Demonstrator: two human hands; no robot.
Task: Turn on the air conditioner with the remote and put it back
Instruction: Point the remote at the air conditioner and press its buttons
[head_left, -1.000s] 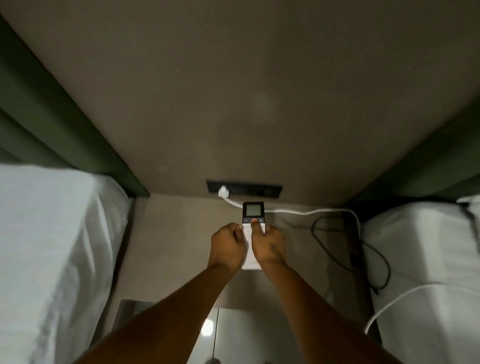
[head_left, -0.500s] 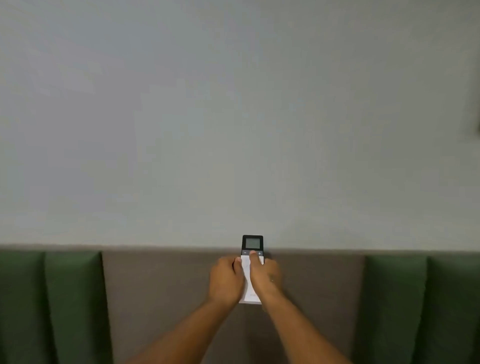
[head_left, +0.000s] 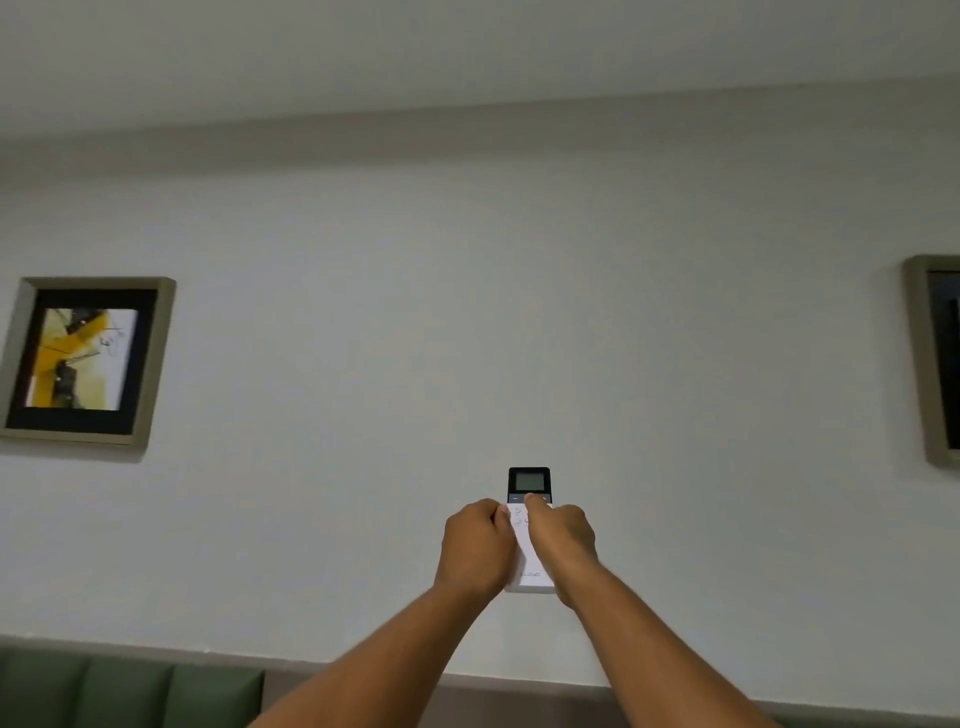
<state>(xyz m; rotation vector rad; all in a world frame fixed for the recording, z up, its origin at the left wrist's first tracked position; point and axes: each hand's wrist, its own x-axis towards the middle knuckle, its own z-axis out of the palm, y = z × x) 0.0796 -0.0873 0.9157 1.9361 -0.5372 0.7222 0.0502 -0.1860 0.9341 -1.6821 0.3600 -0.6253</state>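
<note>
A white remote (head_left: 529, 484) with a dark top and a small grey screen is held up in front of the pale wall, screen end upward. My left hand (head_left: 475, 545) grips its left side. My right hand (head_left: 563, 543) grips its right side, with the thumb pressed on the buttons just below the screen. Both arms are stretched out ahead. The hands cover most of the remote's white body. No air conditioner is in view.
A framed yellow picture (head_left: 85, 361) hangs on the wall at the left, and another frame (head_left: 935, 358) is cut off at the right edge. A green and grey padded headboard (head_left: 130, 686) runs along the bottom. The ceiling edge (head_left: 467, 114) crosses the top.
The view has swung upward from the bedside table and beds to the wall and ceiling. Both hands have kept hold of the remote and raised it with the view.
</note>
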